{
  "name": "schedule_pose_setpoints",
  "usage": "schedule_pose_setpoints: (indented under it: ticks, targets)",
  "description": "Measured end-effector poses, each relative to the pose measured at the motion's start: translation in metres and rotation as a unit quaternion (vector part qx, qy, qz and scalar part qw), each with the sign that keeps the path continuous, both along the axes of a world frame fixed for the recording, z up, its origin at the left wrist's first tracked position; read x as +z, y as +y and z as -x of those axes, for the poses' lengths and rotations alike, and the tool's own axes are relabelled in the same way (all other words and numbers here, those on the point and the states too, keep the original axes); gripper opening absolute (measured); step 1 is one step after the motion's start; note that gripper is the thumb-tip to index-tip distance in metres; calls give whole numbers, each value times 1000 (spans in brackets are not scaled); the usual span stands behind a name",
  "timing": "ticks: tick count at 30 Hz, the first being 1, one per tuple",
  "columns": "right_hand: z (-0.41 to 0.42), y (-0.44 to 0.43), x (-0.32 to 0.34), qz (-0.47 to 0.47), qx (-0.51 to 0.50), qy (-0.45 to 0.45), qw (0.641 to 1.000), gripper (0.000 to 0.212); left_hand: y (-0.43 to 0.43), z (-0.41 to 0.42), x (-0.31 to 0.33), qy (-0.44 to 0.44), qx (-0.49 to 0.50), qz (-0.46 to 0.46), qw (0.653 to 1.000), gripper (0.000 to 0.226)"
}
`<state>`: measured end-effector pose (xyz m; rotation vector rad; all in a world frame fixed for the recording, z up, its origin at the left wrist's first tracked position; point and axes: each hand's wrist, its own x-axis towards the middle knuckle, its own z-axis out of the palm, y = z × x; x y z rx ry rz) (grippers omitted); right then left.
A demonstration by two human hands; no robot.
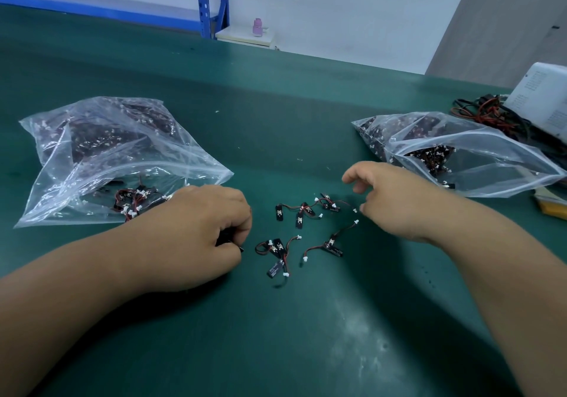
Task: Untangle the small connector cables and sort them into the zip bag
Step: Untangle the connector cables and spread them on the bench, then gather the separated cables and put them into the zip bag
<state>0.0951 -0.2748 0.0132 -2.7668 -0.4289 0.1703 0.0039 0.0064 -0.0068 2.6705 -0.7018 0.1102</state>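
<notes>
- green mat [276, 335] on a workbench
- left hand [196, 231] curled tight, pinching a small black piece
- loose cables [302, 231] lie between the hands
- right hand [395, 200] slack, fingers apart, holding nothing
- bags: left bag [101, 157] beyond the left hand, right bag [460, 157] past the right

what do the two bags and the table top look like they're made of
Both bags, the left bag and the right bag, look like thin clear plastic film: see-through, creased, glossy glints, with a zip strip. The table top seems a dark green matte mat, perhaps rubber or vinyl; scuffed pale patches show near the front.
</notes>
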Motion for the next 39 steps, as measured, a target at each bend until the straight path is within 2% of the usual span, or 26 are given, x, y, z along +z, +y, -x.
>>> schedule_pose_setpoints:
  ticks: [3,7,9,10,13,15,17,20,22,25,33,36,39]
  targets:
    - [3,1,-1,-39,31,95,994,78,0,-1,0,-6,8,-1,1000,3]
    - [13,3,1,-97,107,241,960,114,2,-3,-1,-14,30,0,999,12]
    - [19,9,-2,-91,136,245,956,125,2,-3,-1,-13,35,-1,999,9]
    - [23,14,-5,-69,146,220,962,127,2,-4,-1,-11,38,-2,999,5]
    - [41,40,-23,2,175,62,983,122,1,-4,-1,-7,40,-3,999,4]
    - [52,60,-33,1,171,-11,985,116,2,-4,-1,-10,36,-5,999,3]
    - [59,76,-39,-19,171,-65,983,93,2,-4,0,-10,36,-4,999,3]
    - [62,91,-45,-46,162,-146,975,41,0,-4,0,-8,41,2,999,4]
    - [59,92,-44,-47,144,-156,976,26,0,-5,-1,-15,42,1,999,3]
    - [48,81,-38,-2,129,-159,979,23,2,-4,-3,-23,47,4,999,12]
    - [40,47,-27,154,85,-179,968,32,2,-4,-3,-21,41,4,999,10]
    - [36,38,-22,182,61,-181,964,31,1,-4,-3,-25,40,0,999,11]
    - [41,30,-23,168,31,-180,969,31,1,-3,-3,-31,39,8,999,13]
